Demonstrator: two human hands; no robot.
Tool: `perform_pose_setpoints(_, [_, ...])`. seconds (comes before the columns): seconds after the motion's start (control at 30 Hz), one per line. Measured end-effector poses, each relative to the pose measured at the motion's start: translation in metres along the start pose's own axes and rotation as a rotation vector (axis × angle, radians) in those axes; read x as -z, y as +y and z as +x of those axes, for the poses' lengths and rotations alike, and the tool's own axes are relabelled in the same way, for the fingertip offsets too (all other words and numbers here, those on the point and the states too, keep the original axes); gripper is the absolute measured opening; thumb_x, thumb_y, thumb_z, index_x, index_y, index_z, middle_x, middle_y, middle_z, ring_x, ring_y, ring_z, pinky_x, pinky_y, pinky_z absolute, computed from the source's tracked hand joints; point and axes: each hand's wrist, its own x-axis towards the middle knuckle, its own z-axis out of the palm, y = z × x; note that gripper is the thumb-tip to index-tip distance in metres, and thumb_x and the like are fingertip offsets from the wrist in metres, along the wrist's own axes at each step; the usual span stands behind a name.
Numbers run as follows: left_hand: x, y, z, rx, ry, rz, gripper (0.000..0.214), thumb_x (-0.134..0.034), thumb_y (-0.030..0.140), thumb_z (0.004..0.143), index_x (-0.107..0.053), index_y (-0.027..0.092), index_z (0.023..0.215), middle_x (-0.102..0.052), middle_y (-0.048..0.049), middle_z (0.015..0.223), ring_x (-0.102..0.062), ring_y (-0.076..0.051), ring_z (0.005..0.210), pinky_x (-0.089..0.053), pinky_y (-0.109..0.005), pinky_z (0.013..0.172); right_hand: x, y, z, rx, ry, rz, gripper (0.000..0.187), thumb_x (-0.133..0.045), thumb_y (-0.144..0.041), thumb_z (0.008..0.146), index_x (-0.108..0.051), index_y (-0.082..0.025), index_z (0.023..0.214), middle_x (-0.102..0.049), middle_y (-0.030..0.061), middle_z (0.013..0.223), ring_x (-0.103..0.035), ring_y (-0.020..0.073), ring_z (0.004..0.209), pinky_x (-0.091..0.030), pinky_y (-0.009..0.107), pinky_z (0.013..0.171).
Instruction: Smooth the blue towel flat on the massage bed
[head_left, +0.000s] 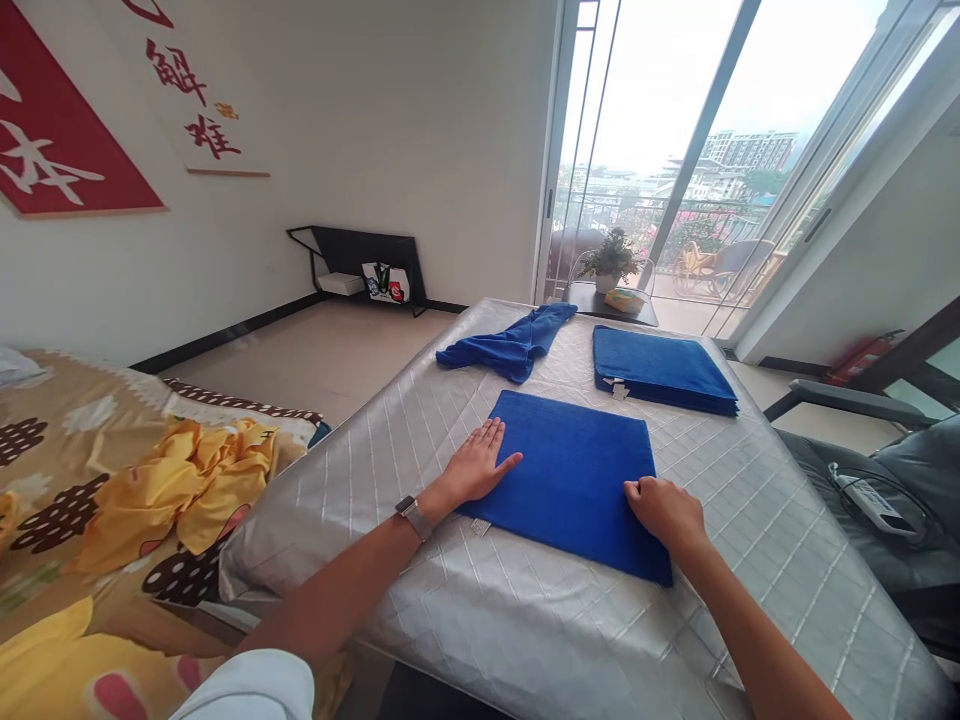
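A blue towel [574,480] lies flat as a neat rectangle on the plastic-covered mattress [420,560], a small white label showing at its near left edge. My left hand [476,465] rests open on the towel's left edge, fingers stretched out and thumb apart. At the opposite edge my right hand [667,512] is closed, fingers curled on the towel's right border. Behind and to the right sits a stack of folded blue towels [664,368] with white labels at its front left corner. A crumpled blue towel [517,345] lies loosely at the back left.
Left of the mattress, a bed with patterned bedding [45,430] holds a bunched yellow cloth [187,480]. A dark armchair [840,470] with a white power strip [874,503] stands on the right. Beyond the far end are a potted plant [611,258] and glass sliding doors.
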Motion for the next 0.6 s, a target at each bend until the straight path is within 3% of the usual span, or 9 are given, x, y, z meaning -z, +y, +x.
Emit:
perform_pose_setpoints(0.13, [0.0, 0.001, 0.002, 0.002, 0.008, -0.017, 0.091, -0.01, 0.071, 0.097, -0.023, 0.002, 0.156, -0.018, -0.0175, 0.163, -0.013, -0.026, 0.152, -0.014, -0.041, 0.124, 0.014, 0.0, 0.015, 0.03, -0.044, -0.01, 0.053, -0.031, -0.042, 0.095, -0.077, -0.016, 0.098, -0.073, 0.0187, 0.106, -0.07, 0.0326, 0.096, -0.05, 0.039, 0.075])
perform_pose_setpoints(0.23, [0.0, 0.0, 0.001, 0.005, 0.0, -0.028, 0.091, -0.011, 0.071, 0.097, -0.022, 0.001, 0.156, -0.018, -0.018, 0.163, -0.013, -0.026, 0.152, -0.014, -0.042, 0.124, 0.019, -0.004, 0.029, 0.038, 0.069, -0.009, 0.053, -0.03, -0.041, 0.096, -0.078, -0.018, 0.099, -0.073, 0.0172, 0.105, -0.07, 0.0306, 0.097, -0.05, 0.038, 0.078])
perform_pose_setpoints(0.33, [0.001, 0.0, 0.001, 0.001, 0.01, -0.034, 0.089, -0.014, 0.07, 0.098, -0.023, 0.003, 0.156, -0.019, -0.0176, 0.163, -0.014, -0.026, 0.152, -0.015, -0.042, 0.124, 0.014, -0.007, 0.04, 0.024, 0.13, -0.006, 0.052, -0.03, -0.04, 0.096, -0.078, -0.019, 0.098, -0.074, 0.0164, 0.104, -0.07, 0.0302, 0.098, -0.049, 0.039, 0.081])
perform_pose_setpoints(0.6, [0.001, 0.002, 0.0, 0.006, -0.001, -0.01, 0.089, -0.012, 0.07, 0.098, -0.022, 0.002, 0.156, -0.017, -0.0178, 0.163, -0.014, -0.026, 0.152, -0.015, -0.042, 0.124, 0.001, -0.001, 0.051, 0.013, 0.122, 0.018, 0.051, -0.031, -0.039, 0.096, -0.078, -0.018, 0.097, -0.074, 0.0166, 0.103, -0.07, 0.03, 0.097, -0.05, 0.038, 0.08])
